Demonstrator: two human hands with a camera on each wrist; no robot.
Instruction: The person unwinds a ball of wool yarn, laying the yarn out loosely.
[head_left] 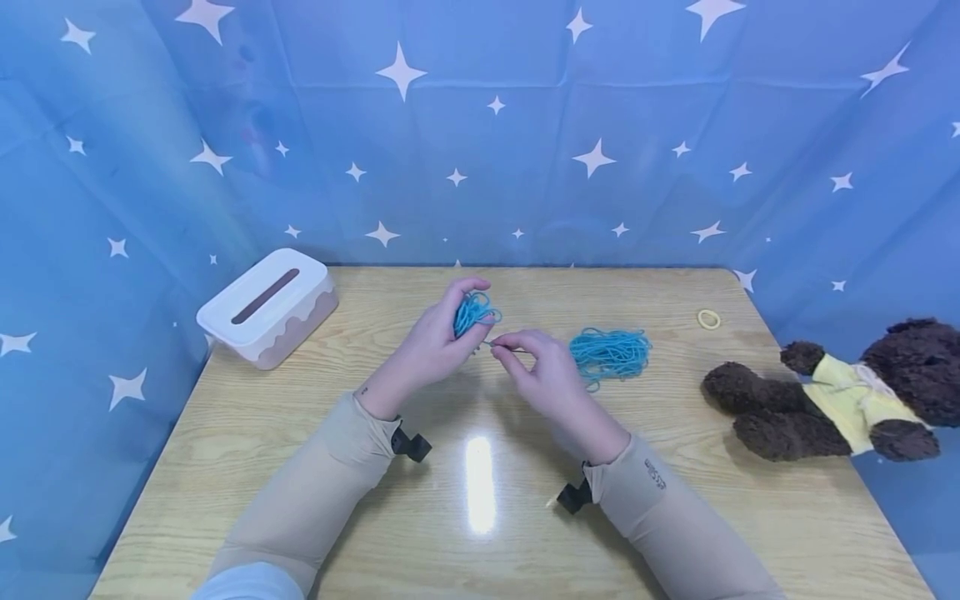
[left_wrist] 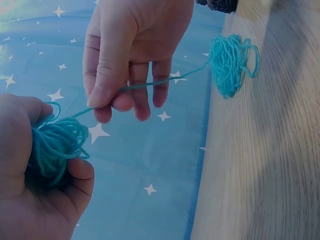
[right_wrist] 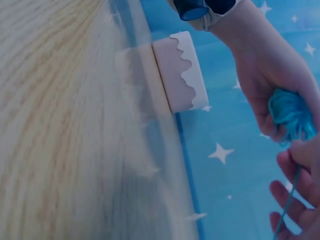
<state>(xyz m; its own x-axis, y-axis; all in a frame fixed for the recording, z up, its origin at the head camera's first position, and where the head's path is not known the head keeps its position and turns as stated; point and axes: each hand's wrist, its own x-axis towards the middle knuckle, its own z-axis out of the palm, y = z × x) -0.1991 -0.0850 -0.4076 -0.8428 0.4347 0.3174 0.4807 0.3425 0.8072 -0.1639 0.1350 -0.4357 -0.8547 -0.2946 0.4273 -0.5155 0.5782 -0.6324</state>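
A bundle of turquoise yarn sits in my left hand, which grips it between thumb and fingers above the table. My right hand is just to the right and pinches a single yarn strand between thumb and forefinger. In the left wrist view that strand runs from the held bundle, through the pinch, to a loose yarn pile. The pile lies on the table right of my right hand. Looped strands poke out of the bundle; its underside is hidden by the palm.
A white-lidded tissue box stands at the table's back left. A yellow ring lies at the back right. A dark brown teddy bear in a yellow top lies along the right edge. Behind the wooden table hangs a blue starry curtain.
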